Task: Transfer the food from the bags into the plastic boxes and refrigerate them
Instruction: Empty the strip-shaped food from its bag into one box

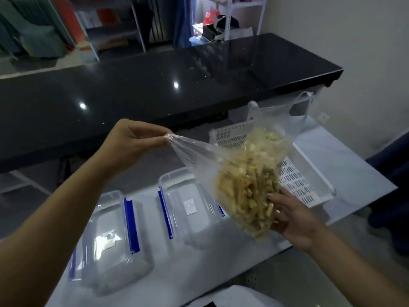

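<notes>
We hold a clear plastic bag [247, 180] of pale yellow food strips [245, 191] up in the air over the white tabletop [199, 262]. Our left hand [130, 142] pinches one gathered corner of the bag between thumb and fingertips, its grip closed tight on the plastic, which stretches taut to the right. Our right hand [292, 218] is under the bag's lower end, palm up and fingers spread, cupping the load rather than closing around it. The bag hangs just above the right edge of a clear plastic box [188, 204] with blue latches, which sits open on the tabletop. A second clear box [108, 240] with blue latches sits to its left, well apart from the bag. Behind the bag a white perforated tray [305, 180] lies on the tabletop, and another thin plastic bag [278, 116] stands at its far end. A black counter [155, 85] runs across beyond
</notes>
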A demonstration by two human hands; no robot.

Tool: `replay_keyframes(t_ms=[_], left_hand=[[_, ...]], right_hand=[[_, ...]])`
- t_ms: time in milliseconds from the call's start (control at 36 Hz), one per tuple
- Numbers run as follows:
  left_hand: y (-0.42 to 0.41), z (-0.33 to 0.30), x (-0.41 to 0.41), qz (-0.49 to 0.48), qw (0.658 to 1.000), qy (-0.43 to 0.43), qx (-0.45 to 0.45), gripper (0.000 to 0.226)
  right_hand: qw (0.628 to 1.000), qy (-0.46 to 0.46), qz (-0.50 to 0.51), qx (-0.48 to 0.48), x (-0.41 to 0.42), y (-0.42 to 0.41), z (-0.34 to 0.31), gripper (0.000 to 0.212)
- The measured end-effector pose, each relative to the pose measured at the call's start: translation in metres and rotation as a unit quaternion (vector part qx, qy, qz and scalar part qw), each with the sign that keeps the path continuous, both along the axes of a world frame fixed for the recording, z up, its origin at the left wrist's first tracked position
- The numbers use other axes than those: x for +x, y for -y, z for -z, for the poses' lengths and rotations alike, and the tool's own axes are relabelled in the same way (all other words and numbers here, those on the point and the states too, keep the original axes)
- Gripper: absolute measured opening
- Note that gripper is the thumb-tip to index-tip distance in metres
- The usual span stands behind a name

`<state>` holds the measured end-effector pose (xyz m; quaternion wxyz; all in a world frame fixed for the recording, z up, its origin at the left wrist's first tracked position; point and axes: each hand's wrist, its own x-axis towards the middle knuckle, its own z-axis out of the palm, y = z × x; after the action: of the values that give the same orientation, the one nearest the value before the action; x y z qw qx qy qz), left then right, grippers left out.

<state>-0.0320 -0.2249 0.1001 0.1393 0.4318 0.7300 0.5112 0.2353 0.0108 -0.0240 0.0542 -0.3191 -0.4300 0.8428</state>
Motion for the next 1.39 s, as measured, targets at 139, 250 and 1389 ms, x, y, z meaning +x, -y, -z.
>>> replay_keyframes(t_ms=[139, 250, 1389], left_hand=[[0.005, 0.015, -0.007, -0.014, 1.0, 0.016, 0.011, 0.021], [0.012, 0.035, -0.012, -0.037, 0.998, 0.055, 0.009, 0.018], [0.018, 0.177, -0.002, -0.164, 0.879, -0.119, -0.431, 0.019]], right_hand=[[0.998, 0.015, 0.033, 0.049, 0.001, 0.01, -0.001, 0.053], [0.995, 0.027, 0.058, 0.077, 0.0, 0.015, -0.003, 0.06], [0.814, 0.119, -0.072, 0.564, -0.079, 0.068, -0.043, 0.06]])
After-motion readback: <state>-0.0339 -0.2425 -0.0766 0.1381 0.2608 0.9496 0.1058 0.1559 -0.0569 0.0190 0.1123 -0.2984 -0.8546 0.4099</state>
